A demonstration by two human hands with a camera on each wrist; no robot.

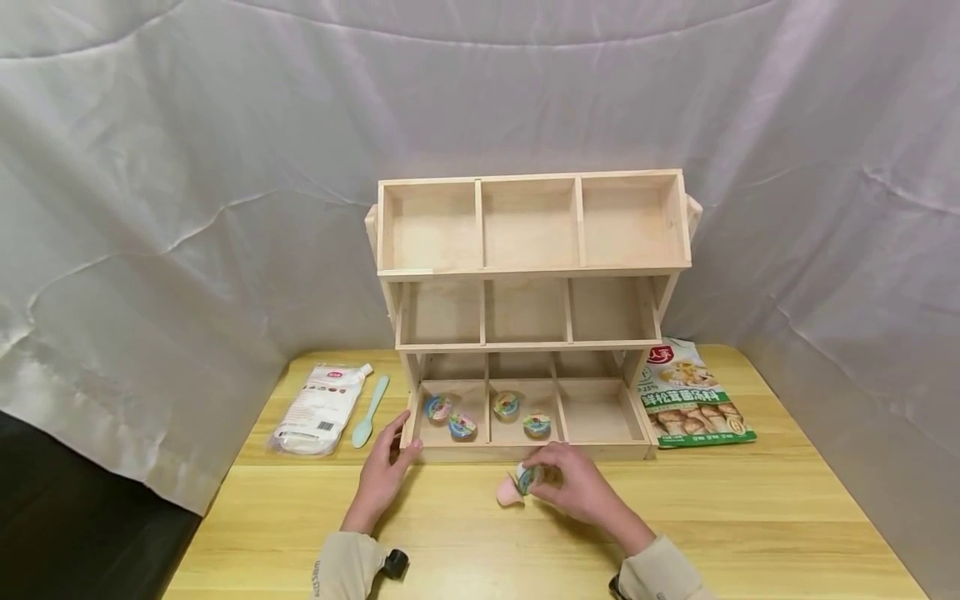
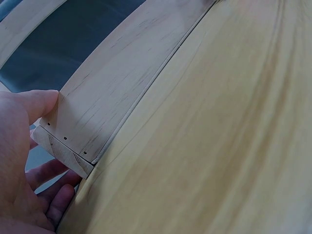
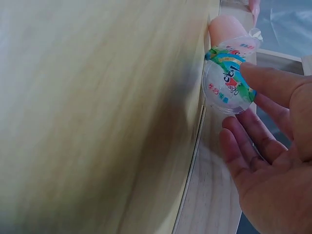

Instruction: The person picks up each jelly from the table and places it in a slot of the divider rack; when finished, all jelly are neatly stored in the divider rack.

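My right hand (image 1: 573,483) pinches a small jelly cup (image 3: 226,83) between thumb and fingers, just in front of the wooden rack. Its printed film lid, blue and green, faces the right wrist camera. Beside it is a pink jelly cup (image 1: 508,492), close against the held one. At the rack's lower left front corner, my left hand (image 1: 384,477) grips the pale wooden rack (image 2: 122,73), thumb on the front board and fingers round the side. Two jelly cups (image 1: 462,427) lie in the bottom tier's left compartment and two more (image 1: 537,425) in its middle one.
The rack has three tiers, each divided into three compartments. Left of it lie a white pouch (image 1: 321,408) and a pale green spoon (image 1: 369,412). A printed mushroom packet (image 1: 693,396) leans at its right. Grey cloth (image 1: 187,167) hangs around the wooden table (image 1: 480,558).
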